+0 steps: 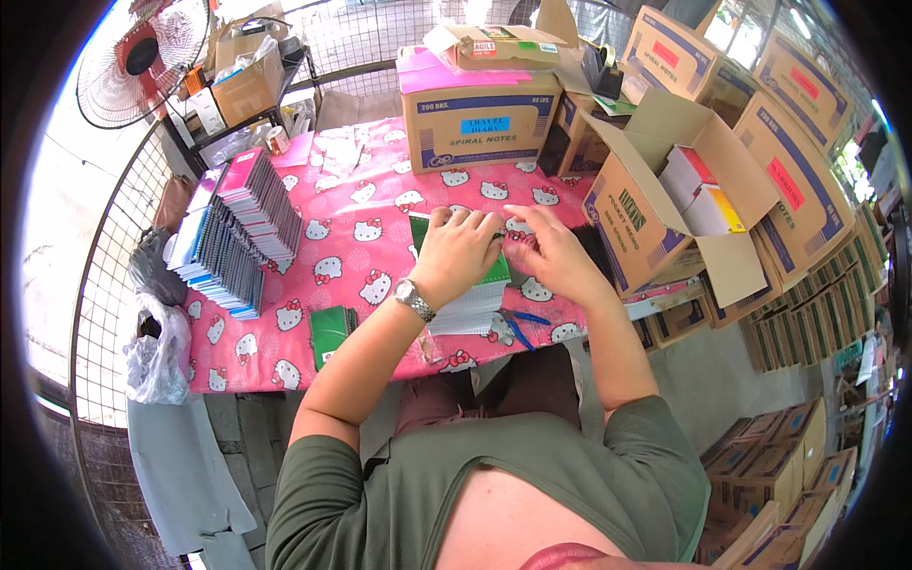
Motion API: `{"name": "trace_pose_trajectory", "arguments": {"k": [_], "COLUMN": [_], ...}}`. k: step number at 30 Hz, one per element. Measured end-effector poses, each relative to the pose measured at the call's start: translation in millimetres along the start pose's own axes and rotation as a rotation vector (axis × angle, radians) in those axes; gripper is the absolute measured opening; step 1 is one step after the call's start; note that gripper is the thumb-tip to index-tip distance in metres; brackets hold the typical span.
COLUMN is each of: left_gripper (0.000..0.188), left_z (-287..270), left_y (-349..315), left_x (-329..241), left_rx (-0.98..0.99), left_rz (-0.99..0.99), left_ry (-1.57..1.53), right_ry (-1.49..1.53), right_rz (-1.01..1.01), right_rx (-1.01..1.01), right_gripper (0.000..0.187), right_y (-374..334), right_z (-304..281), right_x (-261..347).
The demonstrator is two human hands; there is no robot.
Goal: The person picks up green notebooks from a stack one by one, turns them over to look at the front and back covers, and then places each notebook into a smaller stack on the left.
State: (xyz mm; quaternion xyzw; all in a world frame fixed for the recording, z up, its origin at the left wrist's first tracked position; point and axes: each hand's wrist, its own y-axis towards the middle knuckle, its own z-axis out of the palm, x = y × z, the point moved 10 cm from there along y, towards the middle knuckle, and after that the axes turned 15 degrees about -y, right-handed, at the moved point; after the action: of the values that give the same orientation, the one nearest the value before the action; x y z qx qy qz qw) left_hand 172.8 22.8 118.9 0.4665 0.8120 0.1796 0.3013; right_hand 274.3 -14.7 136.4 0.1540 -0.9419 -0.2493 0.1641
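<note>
A stack of green-covered spiral notebooks (467,312) stands near the table's front edge, its white page edges facing me. Over its top, my left hand (462,249), with a metal watch on the wrist, is closed on a green notebook (419,228); the cover shows on both sides of the hand. My right hand (554,255) has its fingers bent toward the left fingertips at the notebook's right edge. What those fingers pinch is too small to make out. Blue-handled pliers (521,325) lie right of the stack. A smaller green notebook pile (330,334) sits to the left.
Tall rows of spiral notebooks (218,237) stand at the table's left. A closed carton (480,123) is at the back, and an open carton (636,223) with packed notebooks stands at the right. A plastic bag (158,350) hangs at the left edge. More cartons (793,180) are stacked beyond.
</note>
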Motion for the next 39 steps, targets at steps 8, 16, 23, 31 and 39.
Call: {"name": "trace_pose_trajectory", "arguments": {"k": [8,16,23,31,39], "left_gripper": [0.02,0.03,0.039,0.038,0.029], "left_z": [3,-12,-11,-6,-22], "left_y": [6,-13,-17,-6,-18], "left_x": [-16,8,36,24,67], "left_rx": [0.031,-0.05,0.004,0.082,-0.005], "left_rz": [0.067,-0.073,-0.173,-0.141,-0.186], "left_ry": [-0.114,0.014,-0.113,-0.176,-0.487], "right_ry": [-0.11,-0.429,1.412,0.906,0.904], "right_rz": [0.778,0.797,0.13,-0.021,0.115], "right_rx": [0.407,0.528,0.531,0.68,0.74], "right_gripper": [0.064,0.067,0.05,0.044,0.046], "right_y": [-77,-86,25,22,30], "right_z": [205,264,50,46,74], "right_x": [-209,-178,-33,-34,-45]}}
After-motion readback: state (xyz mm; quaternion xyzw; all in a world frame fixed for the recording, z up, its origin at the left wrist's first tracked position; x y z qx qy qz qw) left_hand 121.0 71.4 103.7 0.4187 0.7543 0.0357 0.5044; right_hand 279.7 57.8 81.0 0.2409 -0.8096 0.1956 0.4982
